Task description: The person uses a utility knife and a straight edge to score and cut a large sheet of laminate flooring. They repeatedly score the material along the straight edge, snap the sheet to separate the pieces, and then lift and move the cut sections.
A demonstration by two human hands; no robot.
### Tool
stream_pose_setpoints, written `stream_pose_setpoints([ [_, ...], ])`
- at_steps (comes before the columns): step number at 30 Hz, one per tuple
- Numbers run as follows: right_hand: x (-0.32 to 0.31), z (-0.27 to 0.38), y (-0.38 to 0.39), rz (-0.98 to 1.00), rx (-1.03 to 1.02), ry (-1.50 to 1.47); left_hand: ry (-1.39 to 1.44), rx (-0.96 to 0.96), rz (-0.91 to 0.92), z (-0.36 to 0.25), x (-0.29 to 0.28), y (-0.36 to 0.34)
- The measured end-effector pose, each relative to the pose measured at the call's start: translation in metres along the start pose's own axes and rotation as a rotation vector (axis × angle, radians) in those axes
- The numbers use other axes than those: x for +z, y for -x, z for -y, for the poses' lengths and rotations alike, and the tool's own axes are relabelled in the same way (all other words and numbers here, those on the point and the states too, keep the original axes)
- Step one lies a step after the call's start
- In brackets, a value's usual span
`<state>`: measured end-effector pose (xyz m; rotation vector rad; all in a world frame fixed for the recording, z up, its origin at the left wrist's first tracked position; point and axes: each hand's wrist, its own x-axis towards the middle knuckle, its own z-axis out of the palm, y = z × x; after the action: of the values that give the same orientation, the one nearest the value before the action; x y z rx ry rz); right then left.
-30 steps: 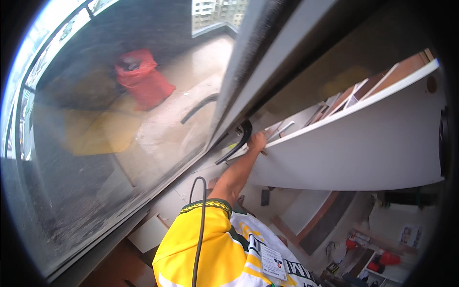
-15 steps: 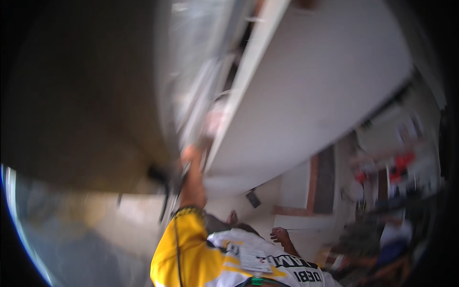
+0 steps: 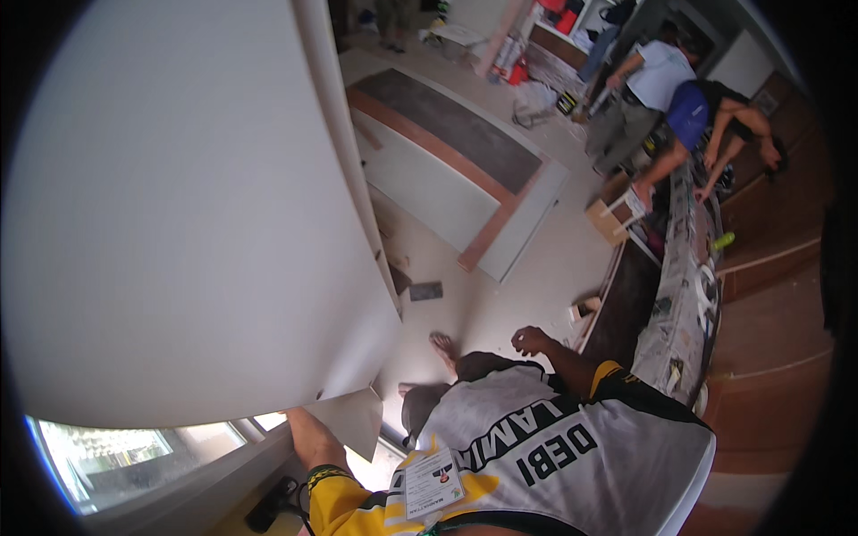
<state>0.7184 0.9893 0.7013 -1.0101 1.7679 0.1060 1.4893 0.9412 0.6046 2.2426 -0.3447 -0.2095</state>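
A large white panel [image 3: 179, 205] fills the left side, its lower edge running past my left forearm [image 3: 313, 439]. My left hand goes behind that edge, so its fingers are hidden and I cannot tell whether they grip it. Out in front of my body, my right hand [image 3: 531, 340] is held with curled fingers. A tiny pale spot shows between them, too small to name. Beside my left sleeve is a black object [image 3: 271, 505] with a cord, its kind unclear.
White boards with a dark panel [image 3: 447, 121] and reddish-brown strips lie on the floor ahead. A small dark slab [image 3: 426, 291] lies nearer my feet. At right, two people [image 3: 657, 80] work beside a long paper-covered surface [image 3: 670, 313]. A window [image 3: 116, 456] is at lower left.
My view has swung sharply, and the white panel now stands on the left instead of upper right. My left hand, seen before at an edge, has gone behind the panel. The right hand stays curled.
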Motion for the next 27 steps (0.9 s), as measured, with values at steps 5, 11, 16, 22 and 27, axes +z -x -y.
stream_pose_setpoints([
  [5, -0.005, -0.030, -0.007, -0.006, 0.087, -0.109, 0.292, -0.050, 0.070, -0.025, 0.008, 0.016],
  [11, -0.033, -0.069, -0.055, 0.074, 0.051, -0.155, 0.589, -0.136, 0.070, -0.057, -0.018, 0.063],
  [16, -0.102, -0.105, -0.122, -0.121, -0.125, -0.004, 0.852, -0.179, 0.043, -0.065, -0.051, 0.120],
  [22, -0.251, -0.100, -0.222, -0.334, -0.367, 0.285, 0.862, -0.355, -0.263, -0.078, -0.072, 0.215],
  [27, -0.326, 0.035, -0.279, -0.284, -0.235, -0.084, -0.738, -0.290, -0.094, -0.042, -0.096, 0.318],
])
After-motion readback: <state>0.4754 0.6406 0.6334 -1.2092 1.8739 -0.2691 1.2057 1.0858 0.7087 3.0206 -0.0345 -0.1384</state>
